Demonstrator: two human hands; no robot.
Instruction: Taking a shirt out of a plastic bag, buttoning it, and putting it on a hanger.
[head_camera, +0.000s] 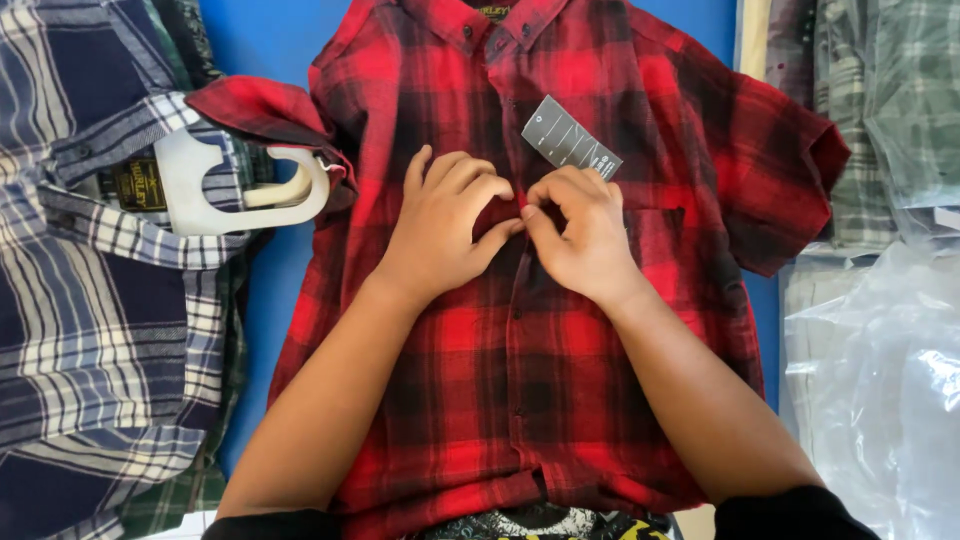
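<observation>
A red and black plaid shirt (470, 380) lies flat, front up, on a blue surface (265, 40), collar away from me. My left hand (445, 220) and my right hand (580, 230) meet at the shirt's button placket at chest height, fingertips pinching the fabric edges together at a button. A grey hang tag (570, 138) lies on the shirt just above my right hand.
A white plastic hanger (215, 185) sits on a blue and white plaid shirt (90, 300) at the left. Grey-green plaid shirts (880, 110) are stacked at the right, with clear plastic bags (880, 390) below them.
</observation>
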